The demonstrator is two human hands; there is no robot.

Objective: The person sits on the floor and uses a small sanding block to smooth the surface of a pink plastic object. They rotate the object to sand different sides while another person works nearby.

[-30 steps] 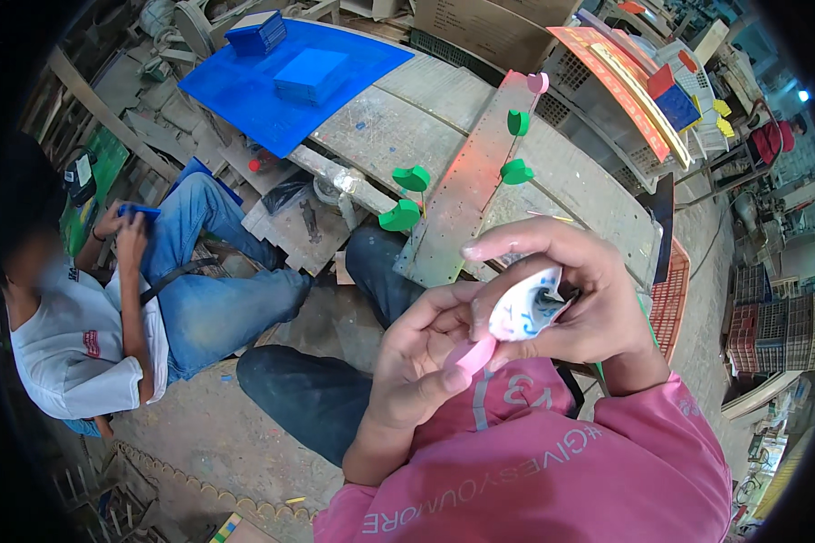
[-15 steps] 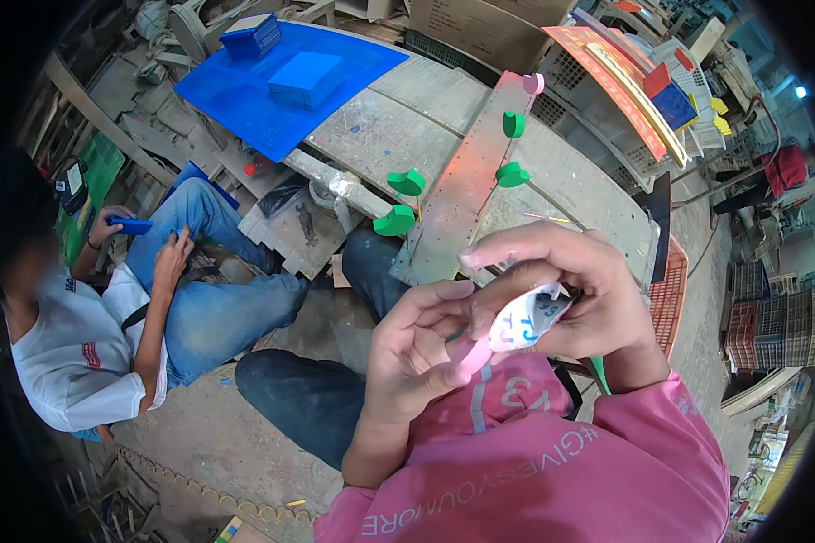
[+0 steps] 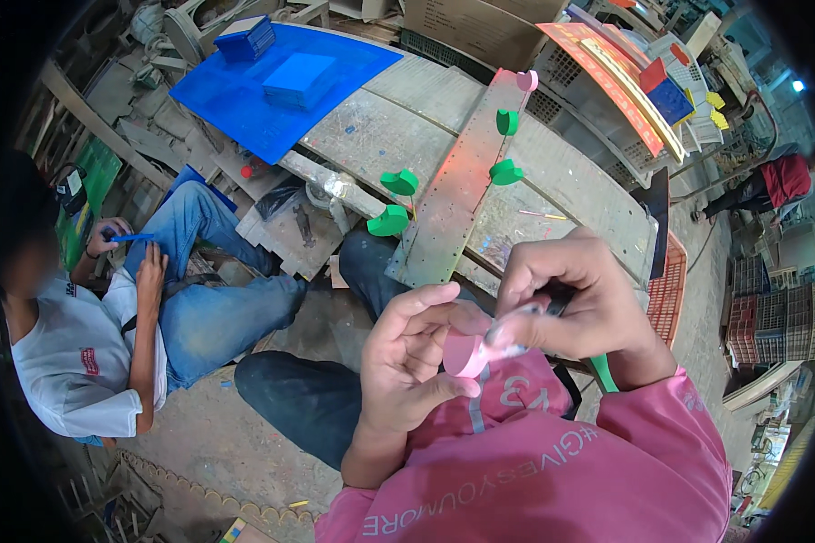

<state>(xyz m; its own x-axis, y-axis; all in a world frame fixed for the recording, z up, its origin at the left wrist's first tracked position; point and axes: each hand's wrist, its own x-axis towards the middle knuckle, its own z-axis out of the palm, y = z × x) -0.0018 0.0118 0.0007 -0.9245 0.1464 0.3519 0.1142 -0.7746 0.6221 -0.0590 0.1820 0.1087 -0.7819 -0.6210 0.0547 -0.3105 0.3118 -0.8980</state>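
Observation:
Pinched between the thumb and fingers of my left hand [image 3: 417, 348] is a small pink rounded piece [image 3: 463, 354]. My right hand [image 3: 581, 303] grips a folded white sheet [image 3: 509, 333] with blue print and a dark side, which looks like sandpaper. It is smeared by motion and meets the right edge of the pink piece. Beyond my hands lies a long board with small holes [image 3: 453, 185]. Several green bird-like shapes [image 3: 507, 172] stand along it, some visibly on thin sticks, and a pink piece [image 3: 527, 80] is at its far end.
The board rests on a plank table [image 3: 371, 127]. A blue sheet [image 3: 244, 104] there bears stacked blue blocks [image 3: 299, 80]. At the left sits a co-worker [image 3: 91, 344] handling a blue piece [image 3: 131, 237]. An orange crate [image 3: 668, 294] stands to the right of the table.
My right hand has turned, and the folded sheet has shifted against the pink piece, showing more of that piece. The co-worker's blue piece has been tilted to a thin edge.

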